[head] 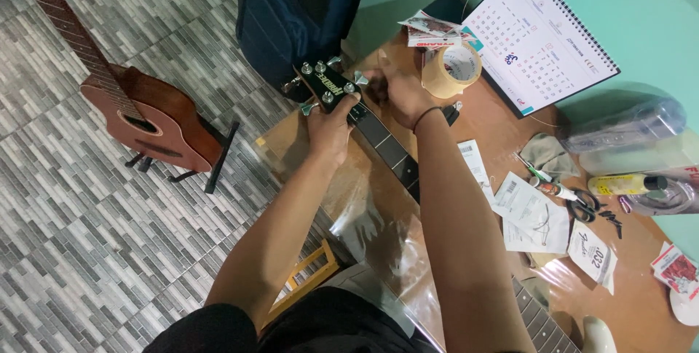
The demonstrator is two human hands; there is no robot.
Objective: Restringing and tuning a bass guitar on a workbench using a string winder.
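A guitar lies across the brown table (502,142), its dark neck (393,153) running away from me to a black headstock (325,85) with silver tuning pegs. My left hand (331,131) grips the neck just below the headstock. My right hand (397,94) is closed on a tuning peg (360,77) on the headstock's right side. A dark band circles my right wrist.
A roll of tan tape (451,70), a spiral desk calendar (539,36), string packets (433,30), paper slips (535,214), scissors (586,207) and a yellow tube (622,184) crowd the table. A brown acoustic guitar (145,116) stands on the tiled floor. A dark gig bag (295,10) leans behind.
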